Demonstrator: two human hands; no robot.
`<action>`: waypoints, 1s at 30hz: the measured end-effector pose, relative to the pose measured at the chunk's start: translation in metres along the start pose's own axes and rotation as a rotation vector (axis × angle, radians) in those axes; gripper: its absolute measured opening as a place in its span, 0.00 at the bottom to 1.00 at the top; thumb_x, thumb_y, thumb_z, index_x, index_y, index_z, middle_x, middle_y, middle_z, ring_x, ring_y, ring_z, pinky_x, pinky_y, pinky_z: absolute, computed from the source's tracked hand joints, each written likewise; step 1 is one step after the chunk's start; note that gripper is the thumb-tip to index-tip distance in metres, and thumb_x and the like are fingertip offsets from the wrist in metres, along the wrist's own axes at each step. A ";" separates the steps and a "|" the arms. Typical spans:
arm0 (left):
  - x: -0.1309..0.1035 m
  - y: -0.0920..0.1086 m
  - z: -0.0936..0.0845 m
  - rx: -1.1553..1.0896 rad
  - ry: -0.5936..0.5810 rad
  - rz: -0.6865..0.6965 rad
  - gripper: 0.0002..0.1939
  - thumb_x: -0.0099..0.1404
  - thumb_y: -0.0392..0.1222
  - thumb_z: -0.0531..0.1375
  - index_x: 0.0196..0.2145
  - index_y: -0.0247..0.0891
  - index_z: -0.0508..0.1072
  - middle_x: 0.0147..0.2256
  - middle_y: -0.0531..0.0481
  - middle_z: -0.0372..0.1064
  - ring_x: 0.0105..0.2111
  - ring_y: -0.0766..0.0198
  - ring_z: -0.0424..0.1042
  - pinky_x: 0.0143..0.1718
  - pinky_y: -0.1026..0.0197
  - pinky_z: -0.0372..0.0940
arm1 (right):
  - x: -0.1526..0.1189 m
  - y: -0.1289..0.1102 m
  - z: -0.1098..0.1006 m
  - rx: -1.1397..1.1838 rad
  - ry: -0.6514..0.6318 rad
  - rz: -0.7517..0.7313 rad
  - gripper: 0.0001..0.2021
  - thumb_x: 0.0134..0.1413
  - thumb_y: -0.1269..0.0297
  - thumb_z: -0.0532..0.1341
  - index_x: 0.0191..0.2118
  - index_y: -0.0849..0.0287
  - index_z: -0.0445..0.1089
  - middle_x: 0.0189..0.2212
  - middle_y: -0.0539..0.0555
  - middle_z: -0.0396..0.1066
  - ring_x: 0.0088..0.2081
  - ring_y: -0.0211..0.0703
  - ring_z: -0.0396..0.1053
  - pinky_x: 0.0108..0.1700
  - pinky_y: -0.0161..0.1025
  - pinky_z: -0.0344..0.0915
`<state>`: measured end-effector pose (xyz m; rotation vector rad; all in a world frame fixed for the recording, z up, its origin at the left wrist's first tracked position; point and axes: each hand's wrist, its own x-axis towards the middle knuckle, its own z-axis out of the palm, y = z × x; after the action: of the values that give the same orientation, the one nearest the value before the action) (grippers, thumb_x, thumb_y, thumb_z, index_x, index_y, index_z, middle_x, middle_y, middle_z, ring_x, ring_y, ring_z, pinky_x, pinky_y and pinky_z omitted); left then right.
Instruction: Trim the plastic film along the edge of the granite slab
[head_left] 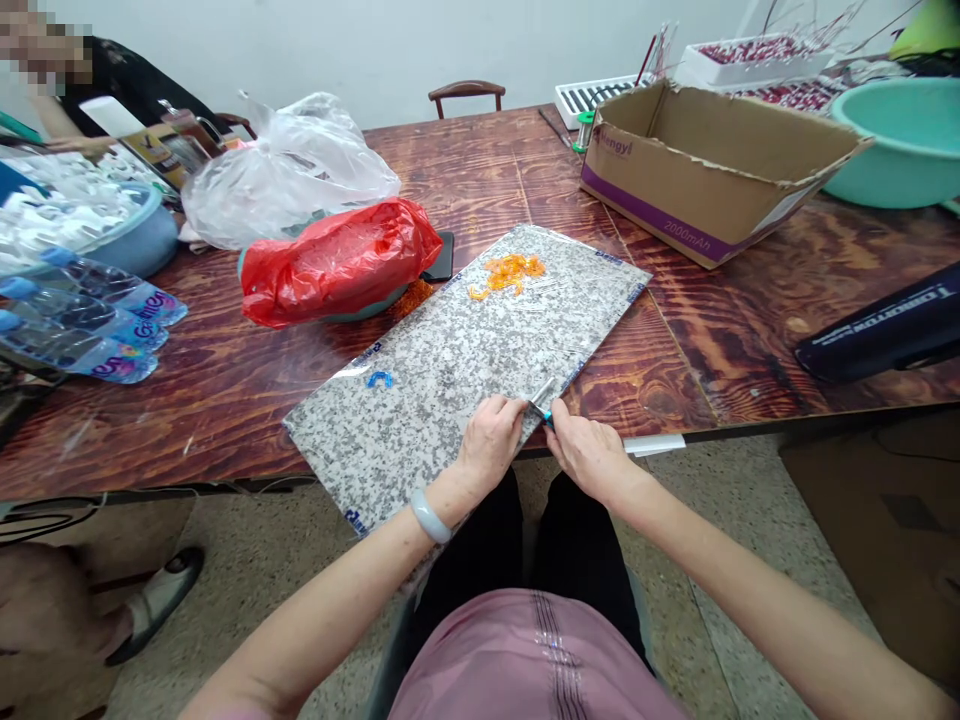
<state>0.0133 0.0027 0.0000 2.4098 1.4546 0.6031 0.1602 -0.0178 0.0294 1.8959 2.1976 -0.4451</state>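
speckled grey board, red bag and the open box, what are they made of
Speckled grey board: looks like glossy granite-patterned laminate or plastic sheet, thin with blue printed edges. Crumpled red bag: thin shiny plastic film. Open brown box: matte corrugated cardboard with torn flaps.

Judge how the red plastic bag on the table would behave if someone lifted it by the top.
The red bag looks thin and crinkled, so probably floppy and sagging. It drapes over a bowl, so it may drag or slide off. Likely light.
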 end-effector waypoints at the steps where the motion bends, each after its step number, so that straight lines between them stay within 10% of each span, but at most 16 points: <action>1: 0.000 0.000 -0.001 -0.004 -0.010 0.002 0.09 0.64 0.36 0.48 0.39 0.37 0.66 0.32 0.48 0.63 0.34 0.63 0.64 0.37 0.60 0.61 | 0.000 -0.001 0.000 -0.004 -0.009 0.008 0.09 0.61 0.63 0.43 0.43 0.59 0.53 0.30 0.57 0.70 0.33 0.47 0.71 0.32 0.37 0.60; 30: 0.001 0.002 -0.010 0.104 -0.098 -0.041 0.06 0.63 0.35 0.48 0.32 0.36 0.65 0.30 0.48 0.63 0.33 0.63 0.64 0.36 0.60 0.61 | 0.004 -0.008 -0.002 0.040 -0.018 0.014 0.07 0.60 0.66 0.45 0.42 0.63 0.54 0.30 0.59 0.71 0.34 0.48 0.71 0.33 0.37 0.62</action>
<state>0.0109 0.0029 0.0100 2.4434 1.5255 0.4032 0.1517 -0.0147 0.0312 1.9185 2.1790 -0.5060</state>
